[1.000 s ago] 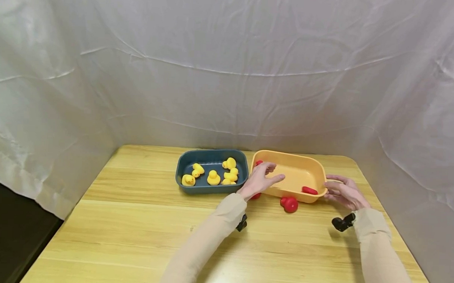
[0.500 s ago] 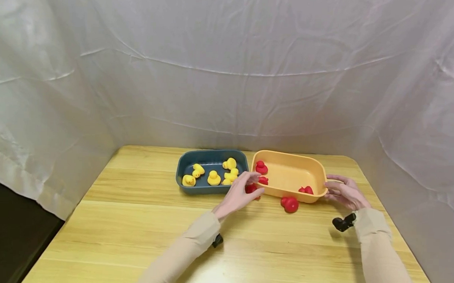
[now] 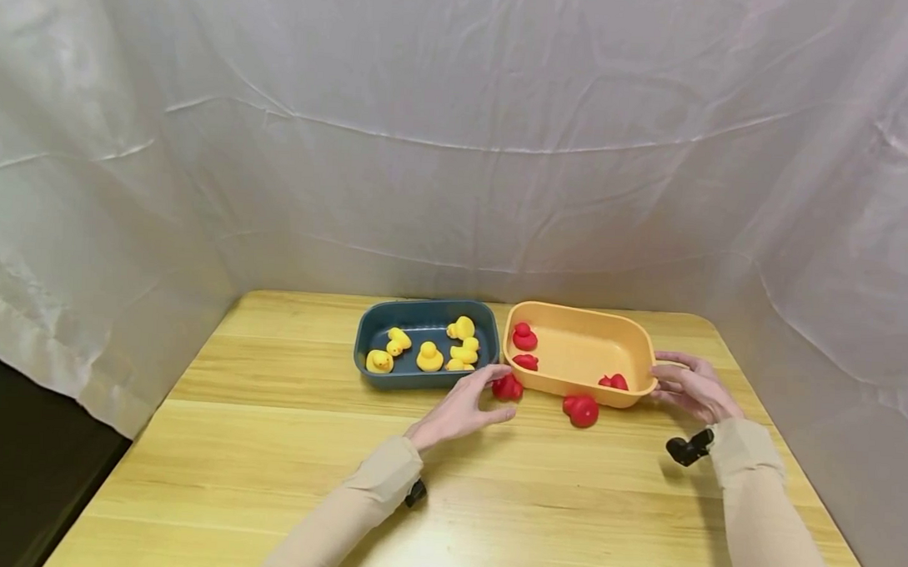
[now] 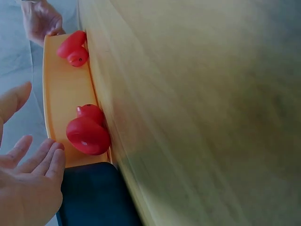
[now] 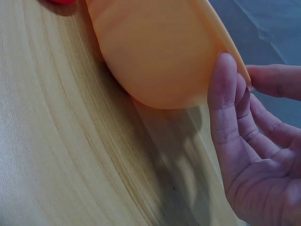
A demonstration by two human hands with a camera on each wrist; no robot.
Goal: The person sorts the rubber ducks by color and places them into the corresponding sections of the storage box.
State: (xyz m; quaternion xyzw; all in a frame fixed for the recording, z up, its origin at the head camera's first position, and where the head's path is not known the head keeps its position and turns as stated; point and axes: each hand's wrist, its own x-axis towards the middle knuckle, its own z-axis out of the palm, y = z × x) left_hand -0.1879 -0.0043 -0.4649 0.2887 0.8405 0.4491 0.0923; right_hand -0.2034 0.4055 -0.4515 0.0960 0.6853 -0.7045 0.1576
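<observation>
My left hand [image 3: 460, 409] hovers over the table in front of the dark blue bin, fingers extended and thumb apart, holding nothing. Right by its fingertips, a red rubber duck [image 3: 507, 387] lies before the corner of the orange bin [image 3: 572, 342]. Another red duck [image 3: 583, 411] lies on the table along that bin's front wall. Inside the orange bin are two red ducks at its left end and one red duck [image 3: 613, 382] at the front right. My right hand [image 3: 694, 390] pinches the bin's right rim between thumb and fingers, plain in the right wrist view.
The dark blue bin [image 3: 390, 381] stands against the orange bin's left side, with several yellow rubber ducks [image 3: 430, 357] inside. Grey-white sheeting [image 3: 457, 192] hangs behind the wooden table [image 3: 268, 444] and at both sides.
My left hand has drawn back from over the orange bin, leftward and nearer, uncovering red ducks. The duck at the bin's front right has turned and settled. My right hand stays at the rim.
</observation>
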